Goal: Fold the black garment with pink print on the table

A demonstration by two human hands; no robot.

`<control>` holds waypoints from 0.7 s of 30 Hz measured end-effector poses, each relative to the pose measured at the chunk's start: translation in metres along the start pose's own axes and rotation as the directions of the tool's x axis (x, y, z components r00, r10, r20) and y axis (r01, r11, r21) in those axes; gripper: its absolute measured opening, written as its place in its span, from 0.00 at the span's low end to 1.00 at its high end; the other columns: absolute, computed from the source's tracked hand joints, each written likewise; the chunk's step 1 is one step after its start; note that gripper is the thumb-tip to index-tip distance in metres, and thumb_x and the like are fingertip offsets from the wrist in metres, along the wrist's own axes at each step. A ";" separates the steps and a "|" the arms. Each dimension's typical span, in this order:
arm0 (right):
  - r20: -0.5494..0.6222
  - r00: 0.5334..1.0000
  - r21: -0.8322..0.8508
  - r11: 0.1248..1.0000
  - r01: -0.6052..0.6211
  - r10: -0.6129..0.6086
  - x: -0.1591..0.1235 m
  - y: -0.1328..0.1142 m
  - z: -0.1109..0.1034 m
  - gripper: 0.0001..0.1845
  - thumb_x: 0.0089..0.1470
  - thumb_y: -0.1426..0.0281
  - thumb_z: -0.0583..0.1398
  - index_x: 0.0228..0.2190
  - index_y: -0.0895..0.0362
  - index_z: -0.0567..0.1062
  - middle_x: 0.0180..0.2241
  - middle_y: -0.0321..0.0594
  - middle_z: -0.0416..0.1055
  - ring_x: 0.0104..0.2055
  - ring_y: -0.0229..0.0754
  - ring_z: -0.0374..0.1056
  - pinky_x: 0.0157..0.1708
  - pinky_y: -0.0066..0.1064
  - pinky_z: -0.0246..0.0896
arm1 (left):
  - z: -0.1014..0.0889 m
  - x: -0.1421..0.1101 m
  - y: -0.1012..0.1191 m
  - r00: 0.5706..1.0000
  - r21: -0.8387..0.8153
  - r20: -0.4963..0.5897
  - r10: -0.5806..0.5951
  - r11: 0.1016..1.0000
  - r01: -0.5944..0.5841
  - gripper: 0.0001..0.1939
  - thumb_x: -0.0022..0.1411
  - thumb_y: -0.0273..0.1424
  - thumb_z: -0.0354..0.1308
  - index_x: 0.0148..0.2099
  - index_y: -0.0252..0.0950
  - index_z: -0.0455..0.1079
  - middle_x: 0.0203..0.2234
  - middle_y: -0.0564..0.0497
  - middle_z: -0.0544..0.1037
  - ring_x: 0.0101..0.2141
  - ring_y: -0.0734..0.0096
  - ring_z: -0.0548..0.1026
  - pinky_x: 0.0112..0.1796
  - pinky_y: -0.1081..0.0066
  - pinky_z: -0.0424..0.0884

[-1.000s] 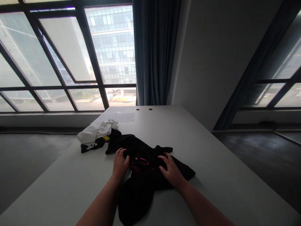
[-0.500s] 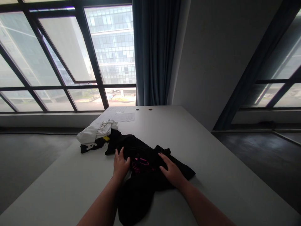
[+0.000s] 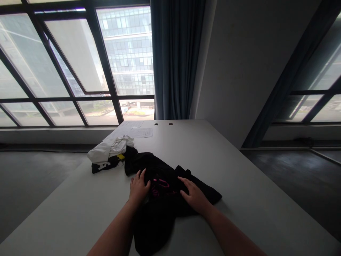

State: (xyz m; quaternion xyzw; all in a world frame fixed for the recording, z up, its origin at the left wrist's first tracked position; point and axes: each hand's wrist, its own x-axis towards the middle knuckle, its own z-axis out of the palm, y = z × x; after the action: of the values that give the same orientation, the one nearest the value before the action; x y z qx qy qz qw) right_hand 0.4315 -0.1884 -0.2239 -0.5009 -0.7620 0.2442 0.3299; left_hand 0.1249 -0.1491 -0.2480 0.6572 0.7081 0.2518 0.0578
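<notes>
A crumpled black garment with a pink print (image 3: 157, 222) lies across the white table in front of me; its exact kind is hard to tell in the folds. My left hand (image 3: 139, 188) rests at its left edge, fingers apart and touching the cloth. On the right part of the garment lies my right hand (image 3: 194, 195), palm down with its fingers spread. The pink print shows between the two hands.
At the left edge of the white table (image 3: 237, 206) is a heap of white cloth (image 3: 106, 149) with black cloth and a yellow patch. Printed papers (image 3: 142, 132) lie behind it. Two round holes sit near the far edge, below a blue curtain (image 3: 173, 60).
My left hand has shifted slightly to the right. The garment's upper left part has drawn in, away from the white heap. My right hand has barely moved.
</notes>
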 end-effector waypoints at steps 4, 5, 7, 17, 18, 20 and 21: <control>-0.009 1.000 -0.009 1.000 -0.010 0.010 0.000 0.001 0.001 0.33 0.57 0.68 0.58 0.64 0.53 0.69 0.62 0.47 0.70 0.65 0.51 0.65 0.67 0.48 0.57 | -0.003 0.001 -0.003 1.000 -0.058 -0.018 0.026 0.998 -0.027 0.38 0.65 0.35 0.60 0.73 0.38 0.55 0.66 0.39 0.68 0.64 0.50 0.67 0.64 0.50 0.59; -0.015 1.000 -0.013 1.000 -0.025 0.025 0.001 0.002 0.001 0.34 0.57 0.67 0.58 0.64 0.54 0.69 0.61 0.48 0.71 0.64 0.51 0.66 0.66 0.47 0.58 | -0.004 0.001 -0.003 0.999 -0.072 -0.021 0.028 0.997 -0.029 0.39 0.64 0.35 0.60 0.74 0.38 0.53 0.65 0.39 0.68 0.63 0.50 0.68 0.64 0.51 0.60; -0.022 0.997 -0.021 0.997 -0.073 0.072 0.002 0.001 0.000 0.35 0.57 0.66 0.58 0.65 0.57 0.67 0.56 0.49 0.74 0.59 0.52 0.70 0.62 0.46 0.62 | -0.006 0.002 -0.003 1.000 -0.082 -0.015 0.025 0.996 -0.026 0.42 0.64 0.35 0.60 0.76 0.38 0.50 0.64 0.40 0.69 0.61 0.50 0.70 0.62 0.53 0.62; 0.063 0.998 -0.061 0.998 -0.026 0.030 0.002 -0.010 -0.009 0.18 0.63 0.58 0.58 0.29 0.55 0.80 0.32 0.43 0.77 0.39 0.49 0.73 0.43 0.38 0.65 | -0.016 -0.004 0.014 0.996 0.034 0.065 -0.062 0.998 0.060 0.32 0.65 0.37 0.61 0.70 0.42 0.62 0.60 0.42 0.72 0.60 0.50 0.70 0.64 0.50 0.55; 0.037 0.999 -0.072 0.997 -0.003 0.005 0.002 -0.009 -0.009 0.17 0.63 0.59 0.58 0.28 0.55 0.79 0.33 0.43 0.76 0.41 0.49 0.72 0.44 0.39 0.65 | -0.018 -0.004 0.017 0.994 0.043 0.070 -0.080 0.996 0.078 0.32 0.65 0.38 0.61 0.69 0.41 0.62 0.59 0.41 0.72 0.59 0.50 0.71 0.64 0.50 0.54; -0.035 0.998 -0.074 0.996 0.041 -0.044 0.002 -0.008 -0.008 0.14 0.62 0.61 0.60 0.27 0.55 0.77 0.38 0.44 0.76 0.46 0.50 0.71 0.50 0.42 0.64 | -0.021 -0.005 0.020 0.993 0.044 0.068 -0.101 0.994 0.098 0.31 0.66 0.38 0.60 0.68 0.39 0.62 0.58 0.40 0.73 0.60 0.50 0.70 0.65 0.50 0.53; -0.073 0.995 -0.065 0.996 0.058 -0.062 0.002 -0.007 -0.007 0.13 0.61 0.62 0.60 0.28 0.54 0.77 0.42 0.46 0.77 0.50 0.52 0.70 0.54 0.43 0.63 | -0.022 -0.006 0.021 0.992 0.038 0.064 -0.105 0.994 0.103 0.29 0.66 0.38 0.59 0.67 0.38 0.63 0.58 0.40 0.73 0.60 0.51 0.70 0.65 0.50 0.52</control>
State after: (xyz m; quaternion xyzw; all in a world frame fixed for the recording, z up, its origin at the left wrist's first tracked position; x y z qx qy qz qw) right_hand 0.4322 -0.1890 -0.2138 -0.4968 -0.7711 0.1911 0.3495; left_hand 0.1354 -0.1607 -0.2210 0.6281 0.7435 0.2143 0.0826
